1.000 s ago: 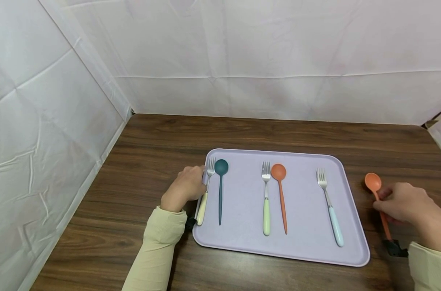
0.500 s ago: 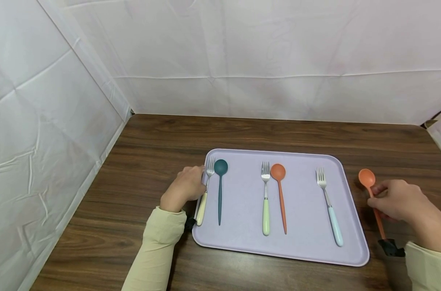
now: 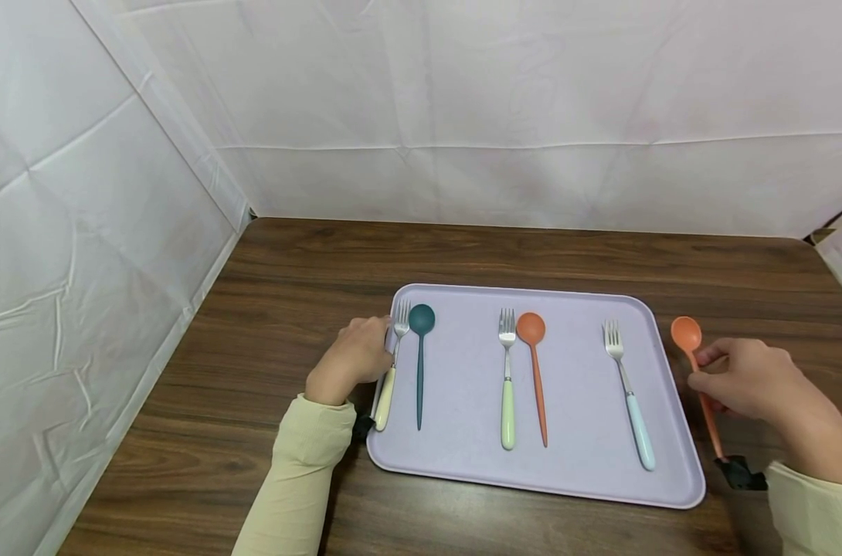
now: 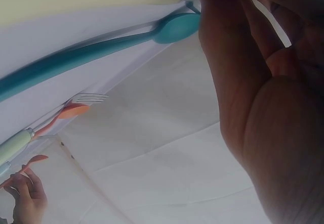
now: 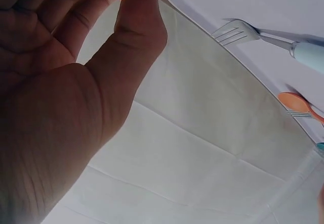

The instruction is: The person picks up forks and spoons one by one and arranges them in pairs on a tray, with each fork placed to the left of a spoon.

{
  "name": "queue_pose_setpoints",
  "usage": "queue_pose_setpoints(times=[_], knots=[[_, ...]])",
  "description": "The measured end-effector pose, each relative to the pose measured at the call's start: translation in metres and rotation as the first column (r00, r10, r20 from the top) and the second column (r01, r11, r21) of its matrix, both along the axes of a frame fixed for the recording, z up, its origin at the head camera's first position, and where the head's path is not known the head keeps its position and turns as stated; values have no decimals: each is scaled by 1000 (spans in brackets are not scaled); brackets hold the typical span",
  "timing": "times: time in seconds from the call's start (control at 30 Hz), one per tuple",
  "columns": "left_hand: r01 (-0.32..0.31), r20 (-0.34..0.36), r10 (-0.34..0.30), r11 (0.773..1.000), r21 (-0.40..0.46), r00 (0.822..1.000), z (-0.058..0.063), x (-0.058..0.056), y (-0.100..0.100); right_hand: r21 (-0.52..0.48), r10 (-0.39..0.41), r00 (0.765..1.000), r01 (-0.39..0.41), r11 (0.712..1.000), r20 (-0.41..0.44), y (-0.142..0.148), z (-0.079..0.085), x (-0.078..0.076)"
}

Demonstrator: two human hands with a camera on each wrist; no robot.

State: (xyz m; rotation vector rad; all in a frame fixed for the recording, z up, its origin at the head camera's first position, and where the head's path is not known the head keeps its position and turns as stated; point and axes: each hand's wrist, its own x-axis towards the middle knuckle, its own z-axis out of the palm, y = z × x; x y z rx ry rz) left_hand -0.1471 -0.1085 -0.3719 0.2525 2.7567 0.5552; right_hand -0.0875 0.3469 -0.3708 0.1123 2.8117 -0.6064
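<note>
My left hand [image 3: 351, 359] grips the left rim of a lilac tray [image 3: 463, 417], its thumb by the neck of a cream-handled fork [image 3: 386, 398]. The far fingers are mostly hidden. Right of that fork lies a teal spoon [image 3: 421, 363]. Beyond the tray's right rim, my right hand [image 3: 755, 378] pinches an orange spoon [image 3: 687, 333] by its upper handle, bowl pointing away from me. On the tray's right side lies a blue-handled fork [image 3: 636, 428], seen large in the right wrist view. Mid-tray, a green-handled fork [image 3: 507, 409] lies beside a second orange spoon [image 3: 537, 386].
The dark wooden table [image 3: 310, 255] extends around the tray on all sides. White sheeting [image 3: 518, 100] rises behind and along the left. Black wrist mounts sit under both wrists, the right one [image 3: 741, 472] near the held spoon's handle end.
My right hand has brought the orange spoon leftward and slightly away from me, closer to the tray's right rim. The left hand, tray and the cutlery on it look unchanged.
</note>
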Motion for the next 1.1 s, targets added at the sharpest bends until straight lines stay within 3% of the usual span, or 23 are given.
queue_pose_setpoints(times=[0.6, 1.1], knots=[[-17, 5, 17, 1000, 6, 1000, -2, 0, -1, 21, 46, 994, -44, 999, -100, -22, -3, -5], [-19, 9, 19, 1000, 15, 1000, 0, 1, -1, 40, 82, 991, -79, 996, -102, -36, -8, -9]])
